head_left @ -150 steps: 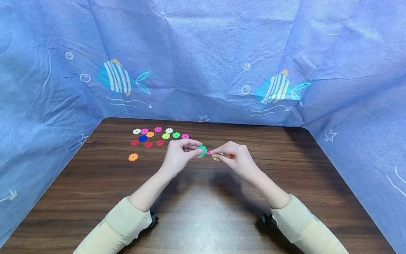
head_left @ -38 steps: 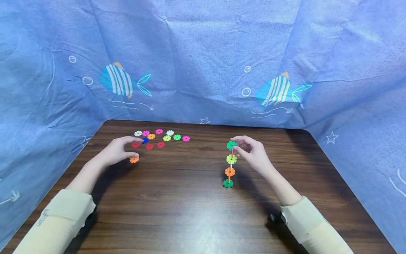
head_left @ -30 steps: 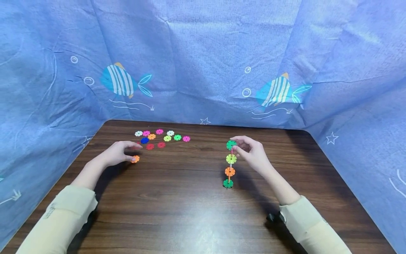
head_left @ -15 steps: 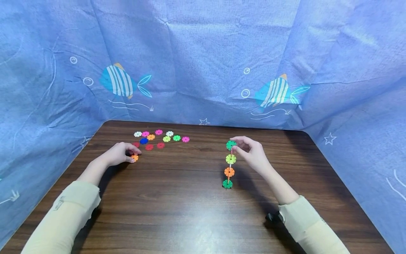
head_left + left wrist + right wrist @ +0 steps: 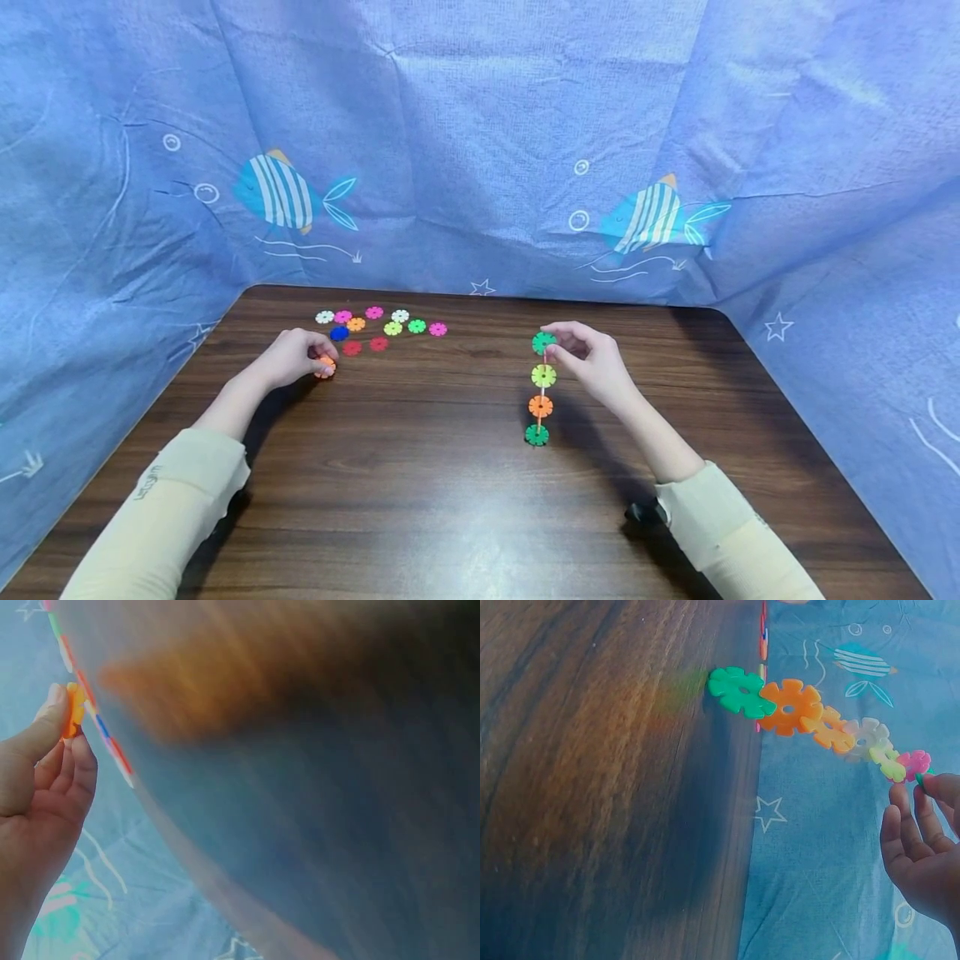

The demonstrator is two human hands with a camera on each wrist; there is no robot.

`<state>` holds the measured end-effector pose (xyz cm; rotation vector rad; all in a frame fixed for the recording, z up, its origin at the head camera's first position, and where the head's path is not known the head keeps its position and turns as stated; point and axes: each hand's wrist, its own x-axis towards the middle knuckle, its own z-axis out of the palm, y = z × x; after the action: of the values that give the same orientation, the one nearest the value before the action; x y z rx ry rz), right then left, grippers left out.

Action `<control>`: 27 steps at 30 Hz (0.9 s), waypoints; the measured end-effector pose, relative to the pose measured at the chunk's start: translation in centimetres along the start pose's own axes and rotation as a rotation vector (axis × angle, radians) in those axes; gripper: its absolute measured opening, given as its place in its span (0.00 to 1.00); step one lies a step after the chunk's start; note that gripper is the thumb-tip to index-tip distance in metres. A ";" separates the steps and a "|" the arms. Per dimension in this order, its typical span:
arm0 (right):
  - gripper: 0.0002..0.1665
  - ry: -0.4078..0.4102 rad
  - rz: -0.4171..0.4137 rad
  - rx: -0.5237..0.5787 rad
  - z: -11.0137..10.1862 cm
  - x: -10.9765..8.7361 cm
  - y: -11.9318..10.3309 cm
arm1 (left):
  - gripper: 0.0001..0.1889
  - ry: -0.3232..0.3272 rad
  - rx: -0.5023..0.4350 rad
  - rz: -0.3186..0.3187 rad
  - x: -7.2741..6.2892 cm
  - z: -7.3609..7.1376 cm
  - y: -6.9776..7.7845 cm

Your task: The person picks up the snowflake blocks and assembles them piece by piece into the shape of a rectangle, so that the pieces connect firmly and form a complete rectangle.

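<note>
Thumb and fingers of my left hand pinch an orange flower-shaped plastic disc, which stands on edge between them in the left wrist view. On the right, my right hand holds a chain of interlocking discs by its top green disc. The chain hangs down toward me. In the right wrist view it runs from a green end disc through orange, white, yellow-green and pink discs to the fingertips.
Several loose discs lie at the back left, among them a blue disc, a red disc and a pink disc. A blue fish-print curtain surrounds the brown wooden table at the back and sides.
Both hands joined discs at the middle earlier. Then my right hand took the chain rightward; my left reached the orange disc, pinched it and moved it slightly away from me.
</note>
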<state>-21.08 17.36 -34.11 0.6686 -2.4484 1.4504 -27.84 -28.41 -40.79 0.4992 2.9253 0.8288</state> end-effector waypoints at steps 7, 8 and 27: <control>0.16 0.010 0.011 0.031 0.2 0.2 0.0 | 0.05 0.103 0.019 0.022 0.4 -0.3 1.8; 0.16 0.008 0.010 0.035 0.2 0.2 0.0 | 0.05 0.117 0.020 0.027 0.4 -0.4 2.2; 0.16 0.005 -0.009 0.047 1.0 0.6 -0.7 | 0.06 0.360 -0.125 0.121 0.5 -0.8 10.5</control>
<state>-21.24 16.05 -33.86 0.6834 -2.4110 1.5091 -25.37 -20.26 -34.60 0.5759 3.1562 1.2272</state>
